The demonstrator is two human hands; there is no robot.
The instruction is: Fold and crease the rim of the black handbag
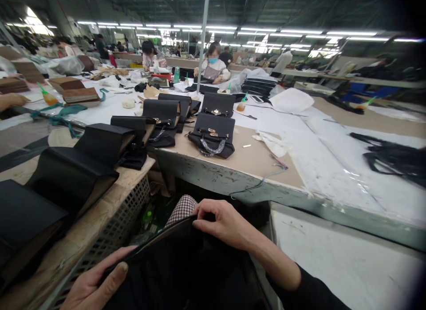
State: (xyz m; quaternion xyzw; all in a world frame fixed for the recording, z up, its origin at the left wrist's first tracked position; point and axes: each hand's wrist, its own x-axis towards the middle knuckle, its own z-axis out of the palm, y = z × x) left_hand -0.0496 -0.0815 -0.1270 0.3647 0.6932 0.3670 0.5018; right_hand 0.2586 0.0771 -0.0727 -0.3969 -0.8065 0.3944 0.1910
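Observation:
A black bag [173, 265] lies across my lap, its dark inside facing me and its far rim running slantwise between my hands. My left hand [98, 279] grips the rim at the lower left, thumb inside and fingers round the outer side. Farther along the same rim, my right hand [221, 221] pinches the edge between thumb and fingers. Just behind the bag shows a piece of checked cloth [181, 210]. The bag's lower part runs out of view.
To the left, several black handbags [73, 172] line a board over a plastic crate [116, 225]. Ahead, a handbag with a plastic-wrapped handle [211, 134] stands on the worktable [246, 163]. Glue bottles [242, 103] and black straps [396, 156] lie beyond. A masked co-worker [213, 70] sits opposite.

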